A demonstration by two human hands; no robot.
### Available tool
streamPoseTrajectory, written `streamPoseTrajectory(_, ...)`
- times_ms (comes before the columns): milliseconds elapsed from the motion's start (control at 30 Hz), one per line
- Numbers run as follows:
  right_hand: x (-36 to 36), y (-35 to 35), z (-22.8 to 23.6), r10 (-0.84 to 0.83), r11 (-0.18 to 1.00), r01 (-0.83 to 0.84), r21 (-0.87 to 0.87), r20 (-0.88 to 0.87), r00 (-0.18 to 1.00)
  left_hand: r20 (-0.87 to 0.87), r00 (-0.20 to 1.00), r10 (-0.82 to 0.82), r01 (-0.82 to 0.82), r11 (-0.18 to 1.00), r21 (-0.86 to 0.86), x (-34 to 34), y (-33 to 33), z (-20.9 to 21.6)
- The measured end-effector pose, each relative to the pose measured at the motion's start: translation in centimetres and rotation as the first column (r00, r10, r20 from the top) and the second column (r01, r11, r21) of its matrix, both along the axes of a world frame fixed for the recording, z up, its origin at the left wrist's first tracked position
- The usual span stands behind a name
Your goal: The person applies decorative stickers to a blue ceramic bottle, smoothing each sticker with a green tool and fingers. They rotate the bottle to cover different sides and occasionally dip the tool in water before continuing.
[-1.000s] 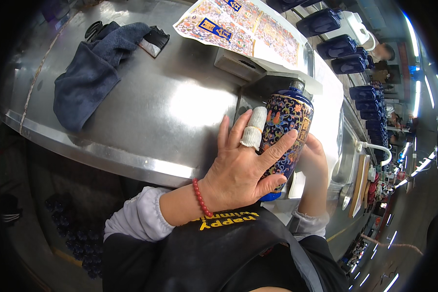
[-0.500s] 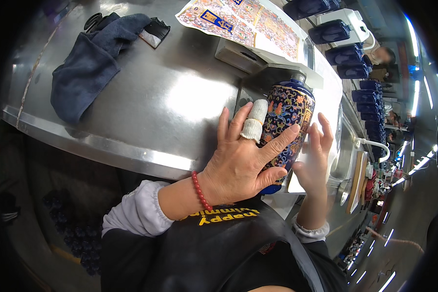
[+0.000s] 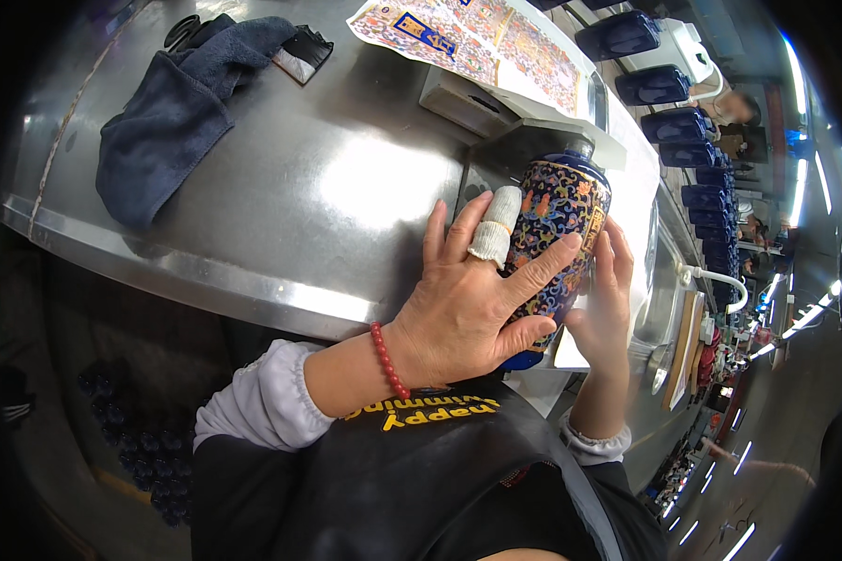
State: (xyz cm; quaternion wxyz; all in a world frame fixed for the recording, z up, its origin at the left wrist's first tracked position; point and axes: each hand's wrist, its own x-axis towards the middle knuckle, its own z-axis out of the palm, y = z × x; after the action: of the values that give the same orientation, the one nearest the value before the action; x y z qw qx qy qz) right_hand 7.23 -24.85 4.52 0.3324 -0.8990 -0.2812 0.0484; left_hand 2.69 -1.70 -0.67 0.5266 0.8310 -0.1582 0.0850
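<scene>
Right at the near edge of the steel table (image 3: 327, 187) stands a dark blue vase (image 3: 557, 234) covered in a dense multicoloured pattern with a small yellow panel on its side. Beyond the vase lies a large printed sheet (image 3: 477, 42) of rectangular decorated panels in red, yellow and blue, flat on the table, with a pale grey box (image 3: 463, 98) just under its near edge. Far left of the vase, a dark blue cloth (image 3: 173, 122) lies crumpled, a small black brush-like thing (image 3: 301, 51) touching its far end.

The left hand (image 3: 468, 299) lies open and flat against the vase's near side, fingers spread, one finger wrapped in white bandage (image 3: 494, 226); a red bead bracelet (image 3: 388, 360) circles the wrist. The right hand (image 3: 603, 299) presses the vase's far side with straight fingers, so the vase is steadied between two palms rather than clenched. Its foot is hidden behind the left hand, and its neck is partly lost against a dark stand behind it.

Right of the vase, a row of dark blue vessels (image 3: 669, 84) recedes, blurred and bent by the lens. Left of the vase, bare steel runs to the cloth.
</scene>
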Motion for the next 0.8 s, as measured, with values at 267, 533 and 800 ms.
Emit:
streamPoseTrajectory(267, -0.1, -0.4, -0.1, -0.004, 0.999, 0.004, -0.045, 0.000, 1.000, 0.004, 1.000, 0.005, -0.005, 1.000, 0.010, -0.1, -0.2, -0.1)
streamPoseTrajectory(533, -1.0, -0.9, 0.2, -0.029, 1.000, 0.029, -0.002, -0.064, 0.998, 0.072, 0.989, -0.129, 0.148, 0.888, -0.435, 1.0, 1.2, -2.8)
streamPoseTrajectory(800, -1.0, -0.9, 0.6, 0.060, 0.997, -0.062, -0.047, -0.039, 0.997, 0.252, 0.958, -0.138, 0.196, 0.955, -0.223, 1.9, 2.1, -2.9)
